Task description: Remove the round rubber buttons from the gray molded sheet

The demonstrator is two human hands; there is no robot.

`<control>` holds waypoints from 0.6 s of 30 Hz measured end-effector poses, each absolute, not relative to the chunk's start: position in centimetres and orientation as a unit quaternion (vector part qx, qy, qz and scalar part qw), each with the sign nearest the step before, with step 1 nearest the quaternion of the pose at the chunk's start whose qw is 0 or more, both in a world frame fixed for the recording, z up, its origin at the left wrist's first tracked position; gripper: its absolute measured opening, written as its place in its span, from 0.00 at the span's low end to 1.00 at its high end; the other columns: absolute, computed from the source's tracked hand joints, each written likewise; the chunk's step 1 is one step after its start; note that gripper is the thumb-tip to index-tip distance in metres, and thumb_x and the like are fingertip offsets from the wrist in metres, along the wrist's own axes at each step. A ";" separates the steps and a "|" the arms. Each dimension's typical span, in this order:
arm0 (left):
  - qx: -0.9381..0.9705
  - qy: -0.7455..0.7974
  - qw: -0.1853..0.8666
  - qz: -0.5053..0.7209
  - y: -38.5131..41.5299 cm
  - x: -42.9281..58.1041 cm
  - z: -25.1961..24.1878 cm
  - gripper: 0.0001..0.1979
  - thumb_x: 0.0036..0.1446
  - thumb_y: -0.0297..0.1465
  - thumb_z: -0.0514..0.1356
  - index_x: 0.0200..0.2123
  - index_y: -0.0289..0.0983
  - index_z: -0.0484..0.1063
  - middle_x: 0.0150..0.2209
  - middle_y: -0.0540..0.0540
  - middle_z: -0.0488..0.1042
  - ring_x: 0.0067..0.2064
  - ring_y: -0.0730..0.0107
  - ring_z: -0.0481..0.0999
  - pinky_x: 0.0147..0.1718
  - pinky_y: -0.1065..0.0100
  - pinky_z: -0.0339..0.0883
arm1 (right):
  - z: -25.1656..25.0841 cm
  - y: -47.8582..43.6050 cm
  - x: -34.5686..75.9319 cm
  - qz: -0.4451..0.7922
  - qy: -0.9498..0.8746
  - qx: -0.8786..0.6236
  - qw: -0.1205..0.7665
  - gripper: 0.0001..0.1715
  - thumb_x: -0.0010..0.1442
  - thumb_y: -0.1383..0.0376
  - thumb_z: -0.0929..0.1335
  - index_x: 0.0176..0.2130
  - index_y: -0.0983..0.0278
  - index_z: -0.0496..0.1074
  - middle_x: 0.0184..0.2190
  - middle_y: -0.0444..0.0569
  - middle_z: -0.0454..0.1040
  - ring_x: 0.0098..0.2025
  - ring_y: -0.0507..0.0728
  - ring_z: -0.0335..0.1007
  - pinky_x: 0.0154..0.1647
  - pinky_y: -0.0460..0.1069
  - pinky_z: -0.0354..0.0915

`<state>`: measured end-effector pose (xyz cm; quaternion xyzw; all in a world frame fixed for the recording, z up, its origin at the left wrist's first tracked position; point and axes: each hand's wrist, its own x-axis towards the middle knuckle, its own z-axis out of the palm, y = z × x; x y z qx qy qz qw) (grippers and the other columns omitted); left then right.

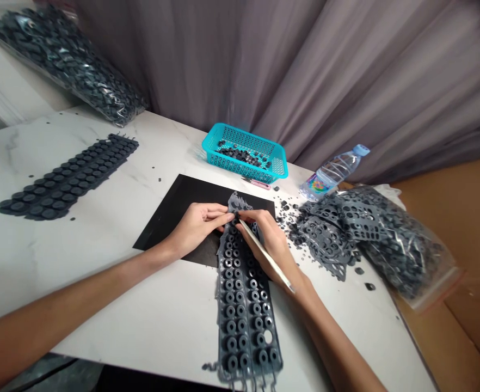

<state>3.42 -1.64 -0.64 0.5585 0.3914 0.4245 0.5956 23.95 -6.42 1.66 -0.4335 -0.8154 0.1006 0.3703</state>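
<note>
A long dark grey moulded rubber sheet [237, 296] with rows of ring-shaped parts lies lengthwise in front of me, one round hole open near its close end. Its far end rests over a black mat [168, 218]. My left hand [201, 226] pinches the sheet's far end, thumb and index finger at a small black part there. In my right hand [269, 239] is a slim white pen-like tool [270, 261], its tip close to the left thumb. The fingers partly hide the tip, so its exact kind is unclear.
A turquoise basket [244, 170] holds small black parts. Beside it are a pink-handled tool [260, 184] and a water bottle [333, 171]. Punched sheet scraps [325, 239] and a bag of parts [403, 256] lie right; another sheet [72, 177] and full bag [64, 60] lie left.
</note>
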 end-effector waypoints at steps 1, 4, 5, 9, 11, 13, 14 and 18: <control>0.559 0.389 0.596 0.426 -1.7 3.4 -0.6 0.17 0.58 0.39 0.71 0.43 0.32 0.80 0.38 0.44 0.84 0.35 0.67 0.81 0.39 0.65 0.77 | 1.6 -6.4 23.9 0.089 -0.821 -0.431 0.363 0.14 0.75 0.65 0.66 0.58 0.61 0.69 0.50 0.54 0.75 0.52 0.61 0.73 0.56 0.56 0.71; 0.559 0.387 0.598 0.425 -1.7 3.4 -0.6 0.17 0.58 0.39 0.71 0.43 0.32 0.80 0.39 0.44 0.84 0.35 0.67 0.81 0.40 0.65 0.78 | 1.5 -6.2 23.8 0.038 -0.840 -0.427 0.333 0.17 0.76 0.65 0.65 0.61 0.62 0.68 0.51 0.56 0.75 0.52 0.62 0.72 0.55 0.57 0.71; 0.560 0.389 0.597 0.423 -1.7 3.4 -0.6 0.17 0.58 0.39 0.70 0.44 0.32 0.80 0.39 0.44 0.84 0.35 0.67 0.81 0.40 0.65 0.78 | 1.5 -6.2 23.8 0.015 -0.845 -0.428 0.318 0.16 0.76 0.65 0.64 0.61 0.63 0.68 0.50 0.57 0.75 0.51 0.62 0.72 0.54 0.57 0.71; 0.578 0.389 0.582 0.419 -1.6 3.4 -0.9 0.16 0.59 0.40 0.69 0.43 0.32 0.80 0.39 0.44 0.84 0.37 0.65 0.81 0.39 0.65 0.78 | 1.2 -6.2 23.6 -0.087 -0.853 -0.441 0.267 0.15 0.76 0.66 0.64 0.59 0.65 0.70 0.48 0.57 0.77 0.47 0.63 0.72 0.49 0.58 0.70; 0.587 0.389 0.575 0.417 -1.5 3.4 -1.0 0.17 0.60 0.40 0.69 0.43 0.32 0.80 0.39 0.44 0.84 0.37 0.64 0.82 0.39 0.64 0.78 | 1.0 -6.2 23.3 -0.123 -0.847 -0.450 0.256 0.14 0.76 0.66 0.64 0.58 0.67 0.70 0.47 0.58 0.77 0.46 0.64 0.71 0.48 0.58 0.69; 0.592 0.394 0.567 0.415 -1.5 3.4 -1.0 0.17 0.60 0.41 0.69 0.44 0.33 0.80 0.38 0.45 0.84 0.37 0.64 0.82 0.40 0.64 0.78 | 0.7 -6.1 22.9 -0.136 -0.838 -0.463 0.253 0.14 0.77 0.65 0.63 0.57 0.67 0.69 0.46 0.58 0.77 0.46 0.64 0.70 0.47 0.58 0.68; 0.595 0.398 0.562 0.413 -1.5 3.4 -1.0 0.17 0.60 0.41 0.69 0.43 0.33 0.80 0.38 0.45 0.84 0.37 0.63 0.82 0.40 0.64 0.78 | 0.6 -6.0 22.8 -0.135 -0.832 -0.472 0.257 0.14 0.77 0.65 0.62 0.57 0.67 0.69 0.45 0.59 0.77 0.45 0.64 0.70 0.47 0.58 0.68; 0.602 0.418 0.548 0.403 -1.5 3.3 -1.2 0.17 0.59 0.40 0.70 0.44 0.33 0.80 0.38 0.44 0.85 0.36 0.62 0.83 0.40 0.64 0.77 | 0.4 -5.4 23.5 -0.119 -0.772 -0.534 0.324 0.15 0.78 0.63 0.59 0.55 0.67 0.69 0.45 0.60 0.75 0.47 0.64 0.69 0.49 0.59 0.68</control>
